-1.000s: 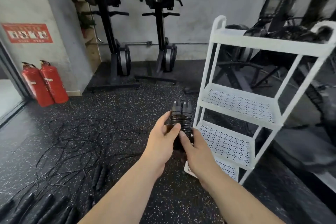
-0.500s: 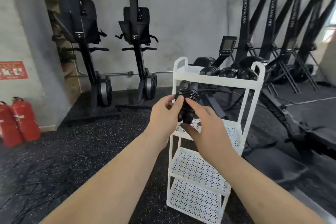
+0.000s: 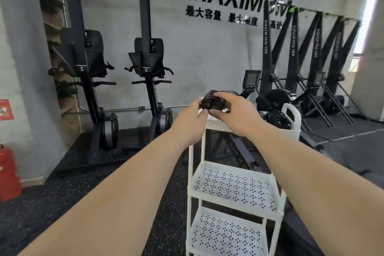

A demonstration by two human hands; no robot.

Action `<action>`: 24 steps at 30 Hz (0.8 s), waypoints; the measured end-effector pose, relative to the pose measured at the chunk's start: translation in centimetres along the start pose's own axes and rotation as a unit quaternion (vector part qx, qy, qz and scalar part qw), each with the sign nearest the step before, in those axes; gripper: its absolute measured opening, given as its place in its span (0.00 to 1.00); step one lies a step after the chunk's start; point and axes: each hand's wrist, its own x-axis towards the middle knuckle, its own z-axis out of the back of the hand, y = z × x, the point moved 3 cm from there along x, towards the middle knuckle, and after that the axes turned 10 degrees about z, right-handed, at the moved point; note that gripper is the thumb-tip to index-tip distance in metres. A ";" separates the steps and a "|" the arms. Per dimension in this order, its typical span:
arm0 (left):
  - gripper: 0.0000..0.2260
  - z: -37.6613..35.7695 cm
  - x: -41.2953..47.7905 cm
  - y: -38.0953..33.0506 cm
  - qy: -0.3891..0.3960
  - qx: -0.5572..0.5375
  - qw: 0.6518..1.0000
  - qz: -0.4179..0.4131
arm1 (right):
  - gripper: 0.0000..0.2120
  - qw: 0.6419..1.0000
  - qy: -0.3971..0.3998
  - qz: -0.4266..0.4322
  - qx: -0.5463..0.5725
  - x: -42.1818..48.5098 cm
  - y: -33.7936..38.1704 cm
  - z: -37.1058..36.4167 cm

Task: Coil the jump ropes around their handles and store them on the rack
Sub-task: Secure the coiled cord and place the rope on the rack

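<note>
- Head view: rope bundle (image 3: 213,103), black cord wound round its paired handles, is held in both hands just over the near-left end of the rack (image 3: 230,185) top tier. Can't tell whether it touches the tier yet.
- Left hand (image 3: 192,117): fingers curled, pinching the bundle's left end.
- Right hand (image 3: 234,112): fingers curled over the top and right side, clamping across the wraps.
- Other coiled ropes (image 3: 276,119) sit at the far-right end of the same tier, apart from this one. The two lower tiers show only bare perforated shelf.
- Handling, judged: light; handles stiff, cord thin and springy, so wraps likely loosen if unpinned. Best hold is across the wound middle, squeezing both handles together, not by one handle end.
- Step in hand looks like set-down on the top tier. Risk: the coil unwinds on release or rolls off the near edge.
</note>
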 end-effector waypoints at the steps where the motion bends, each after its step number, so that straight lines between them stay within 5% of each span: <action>1: 0.22 -0.1 0.7 0.3 0.001 0.052 0.999 -0.006 | 0.26 1.000 0.014 -0.006 -0.007 1.1 -0.5 -0.4; 5: 0.28 -0.7 2.5 1.7 -0.017 0.220 0.975 -0.033 | 0.24 0.994 0.057 -0.047 -0.079 4.1 -2.4 -1.6; 17: 0.21 -2.7 2.3 4.0 -0.016 0.262 0.960 -0.096 | 0.24 0.961 0.178 -0.137 -0.161 6.2 -3.8 -4.5; 24: 0.28 -2.4 2.5 4.4 0.000 0.269 0.958 -0.099 | 0.29 0.945 0.185 -0.151 -0.222 6.4 -3.4 -4.5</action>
